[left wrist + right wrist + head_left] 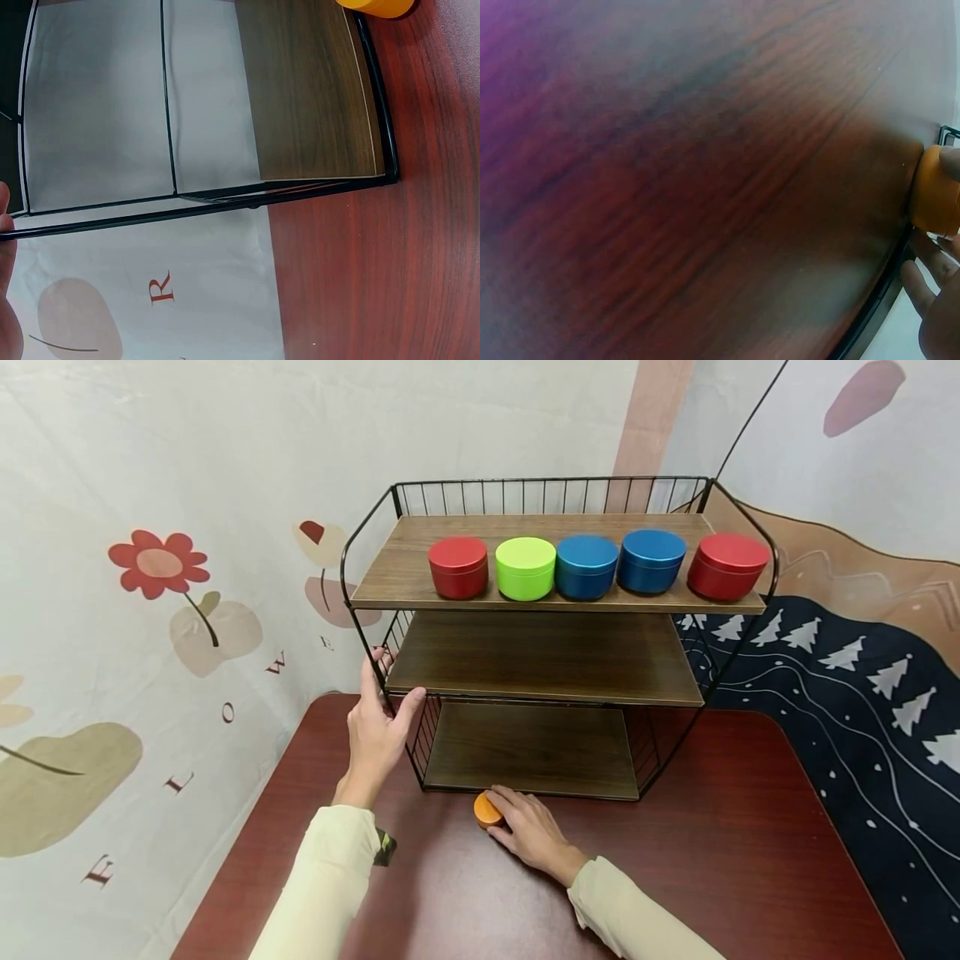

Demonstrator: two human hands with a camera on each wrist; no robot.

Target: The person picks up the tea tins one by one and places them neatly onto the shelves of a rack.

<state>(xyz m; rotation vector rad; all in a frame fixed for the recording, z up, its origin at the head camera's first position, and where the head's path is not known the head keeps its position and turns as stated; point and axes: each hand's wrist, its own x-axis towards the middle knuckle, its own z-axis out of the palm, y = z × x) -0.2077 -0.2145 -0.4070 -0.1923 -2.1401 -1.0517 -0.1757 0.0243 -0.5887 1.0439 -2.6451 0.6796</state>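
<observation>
A three-tier wire-and-wood shelf rack stands on the table. My left hand grips its left side frame at the middle tier, thumb in front and fingers behind the wire. In the left wrist view, only part of that hand shows, against the black bar. Down on the table, just before the bottom tier, my right hand holds a small round orange tin between thumb and fingers. The right wrist view catches the orange tin at its edge, partly covered by the fingers.
Along the top tier stand two red tins, a lime-green tin and two blue tins. A small dark patterned object lies beside the left sleeve on the reddish wooden table. Printed cloth hangs behind.
</observation>
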